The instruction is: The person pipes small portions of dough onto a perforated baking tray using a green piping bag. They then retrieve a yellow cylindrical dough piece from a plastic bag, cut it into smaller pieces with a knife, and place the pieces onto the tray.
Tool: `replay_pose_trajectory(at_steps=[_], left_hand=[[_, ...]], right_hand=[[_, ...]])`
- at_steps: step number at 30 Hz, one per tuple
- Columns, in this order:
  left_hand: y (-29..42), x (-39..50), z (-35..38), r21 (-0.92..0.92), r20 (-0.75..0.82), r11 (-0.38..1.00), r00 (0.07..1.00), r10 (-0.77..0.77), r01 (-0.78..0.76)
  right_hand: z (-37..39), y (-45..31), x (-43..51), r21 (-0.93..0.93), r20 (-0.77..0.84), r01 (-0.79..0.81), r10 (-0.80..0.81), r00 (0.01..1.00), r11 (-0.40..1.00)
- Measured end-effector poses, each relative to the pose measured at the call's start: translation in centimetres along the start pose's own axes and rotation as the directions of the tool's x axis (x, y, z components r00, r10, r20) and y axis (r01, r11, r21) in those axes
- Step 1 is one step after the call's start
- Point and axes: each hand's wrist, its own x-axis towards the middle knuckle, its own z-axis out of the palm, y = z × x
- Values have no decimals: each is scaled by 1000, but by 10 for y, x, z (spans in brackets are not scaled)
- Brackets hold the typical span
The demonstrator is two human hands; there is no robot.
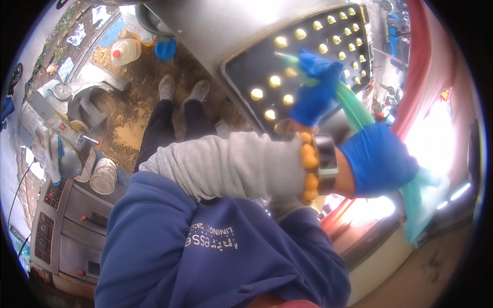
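A green translucent piping bag [352, 106] runs between my two blue-gloved hands. My left hand [379, 161], its arm crossing over the right one, is closed around the bag's gathered upper part; loose bag hangs beyond it. My right hand [317, 88] grips the bag's lower part, blurred, above a dark baking tray [240, 61]. The nozzle points over the tray's left part. Rows of small pale-yellow piped mounds [274, 81] lie on the tray. My right hand and the bag hide part of these rows.
The tray rests on a metal table [208, 23]. A plastic jug with a red cap [126, 52] and a blue round object [165, 48] are near the table's left edge. At left are a machine [57, 115], a white bucket [103, 176] and a deck oven [83, 231]. Red fabric [420, 57] hangs at right.
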Motion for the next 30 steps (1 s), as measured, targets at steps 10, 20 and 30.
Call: replay_pose_trajectory(at_steps=[10, 20, 30], left_hand=[[-47, -24, -7, 12, -20, 996, 996, -91, 92], [-57, -27, -8, 37, -109, 995, 990, -90, 95], [-53, -27, -12, 29, -79, 994, 992, -99, 102]], right_hand=[[13, 43, 0, -65, 22, 6, -4, 1000, 998], [14, 47, -2, -101, 23, 18, -16, 1000, 995], [14, 44, -3, -124, 22, 31, -29, 999, 992]])
